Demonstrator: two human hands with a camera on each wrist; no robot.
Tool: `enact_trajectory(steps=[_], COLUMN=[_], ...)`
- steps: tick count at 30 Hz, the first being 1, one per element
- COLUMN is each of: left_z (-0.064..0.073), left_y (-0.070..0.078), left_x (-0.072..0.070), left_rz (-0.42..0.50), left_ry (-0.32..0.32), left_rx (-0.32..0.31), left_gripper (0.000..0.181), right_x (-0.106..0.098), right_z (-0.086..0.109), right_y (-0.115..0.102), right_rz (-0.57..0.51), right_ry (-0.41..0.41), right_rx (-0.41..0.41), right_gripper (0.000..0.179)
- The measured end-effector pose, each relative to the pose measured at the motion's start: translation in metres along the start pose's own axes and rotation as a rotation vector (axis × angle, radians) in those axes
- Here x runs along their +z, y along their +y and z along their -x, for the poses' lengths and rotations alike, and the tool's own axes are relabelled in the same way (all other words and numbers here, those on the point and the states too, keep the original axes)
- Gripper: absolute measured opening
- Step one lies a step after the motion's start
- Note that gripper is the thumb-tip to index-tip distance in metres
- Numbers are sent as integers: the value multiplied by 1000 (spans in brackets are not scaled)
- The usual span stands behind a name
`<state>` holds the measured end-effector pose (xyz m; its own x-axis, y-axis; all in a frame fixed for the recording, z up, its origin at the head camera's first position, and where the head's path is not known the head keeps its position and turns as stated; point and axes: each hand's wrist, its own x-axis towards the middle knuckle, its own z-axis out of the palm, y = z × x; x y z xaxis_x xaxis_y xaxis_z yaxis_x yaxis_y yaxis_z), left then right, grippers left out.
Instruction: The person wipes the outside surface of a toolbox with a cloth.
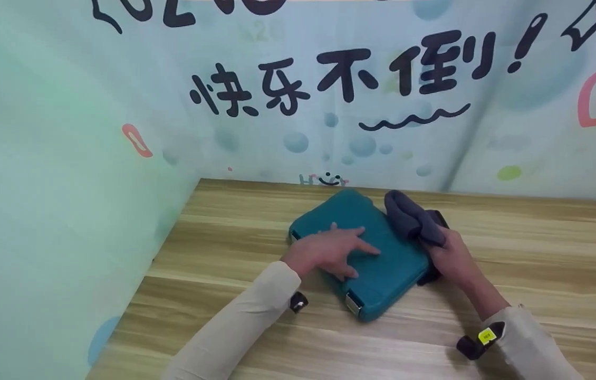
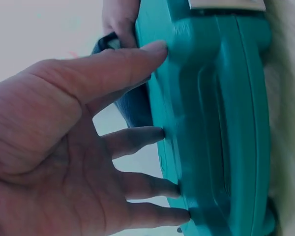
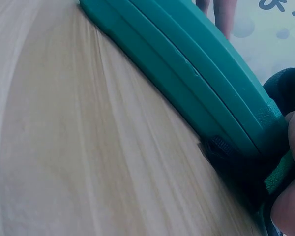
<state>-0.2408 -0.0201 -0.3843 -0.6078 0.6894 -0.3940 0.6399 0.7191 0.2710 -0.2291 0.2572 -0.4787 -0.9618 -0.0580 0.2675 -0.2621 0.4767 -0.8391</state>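
Note:
A teal hard plastic carrying case [image 1: 348, 208] lies flat and at an angle on the table, with metal latches [image 1: 354, 303] on its near-left side. My left hand [image 1: 324, 252] rests on the lid, fingers spread and fairly straight. In the left wrist view its fingertips touch the case beside the moulded handle [image 2: 243, 123]. At the case's right side, my right hand [image 1: 453, 257] grips a dark navy folded cloth [image 1: 409, 215]. Part of the cloth lies over the lid's edge, and a dark portion [image 3: 236, 167] hangs down the side wall. Most right-hand fingers are hidden.
The wood-grain table [image 1: 540, 253] extends around the case. Behind it hangs a pale printed curtain [image 1: 256, 142] with dark lettering, and the curtain continues along the left side.

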Motion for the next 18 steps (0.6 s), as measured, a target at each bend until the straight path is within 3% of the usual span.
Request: enact_trajectory(steps=[6,13,18], left_z=[0,-5,-9], left_y=[1,8,10], left_x=[0,18,24], left_rz=[-21,-123,-162], left_ry=[-40,116,137], left_rx=[-73,-107,-138], left_gripper=[80,80,82], right_x=[1,1,2], right_z=[0,1,1], right_y=[2,2,3], right_rz=[-8,-40,-47], right_ry=[0,4,20], right_rx=[-14,-13,-5], right_gripper=[14,23,24])
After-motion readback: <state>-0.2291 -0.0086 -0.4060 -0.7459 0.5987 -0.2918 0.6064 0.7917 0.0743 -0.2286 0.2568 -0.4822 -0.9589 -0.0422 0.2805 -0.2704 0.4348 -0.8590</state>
